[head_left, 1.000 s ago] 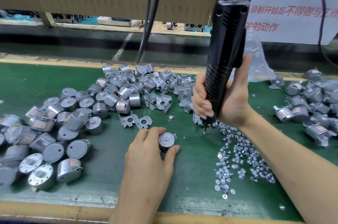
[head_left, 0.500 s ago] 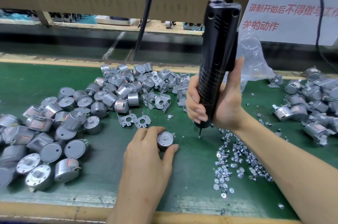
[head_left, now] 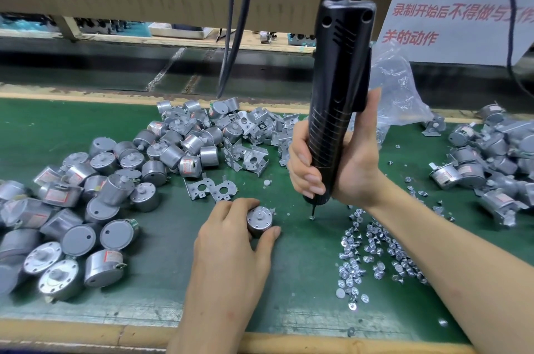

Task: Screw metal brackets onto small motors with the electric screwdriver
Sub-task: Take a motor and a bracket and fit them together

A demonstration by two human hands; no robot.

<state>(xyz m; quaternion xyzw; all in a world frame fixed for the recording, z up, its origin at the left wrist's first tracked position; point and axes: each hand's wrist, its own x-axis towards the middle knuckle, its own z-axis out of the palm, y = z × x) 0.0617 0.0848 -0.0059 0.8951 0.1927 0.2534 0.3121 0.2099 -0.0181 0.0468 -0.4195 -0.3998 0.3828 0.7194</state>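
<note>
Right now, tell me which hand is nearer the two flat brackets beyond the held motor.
Left. The left hand, gripping the motor, lies just before the brackets; the right hand, holding the screwdriver, is well off to their right.

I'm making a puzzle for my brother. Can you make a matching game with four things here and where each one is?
Things:
1 screwdriver
2 motor
3 screws
4 bag

Places:
A in the left hand
B heaped on the mat
C clear, at the back
D in the right hand

Pairs: 1-D, 2-A, 3-B, 4-C
</note>
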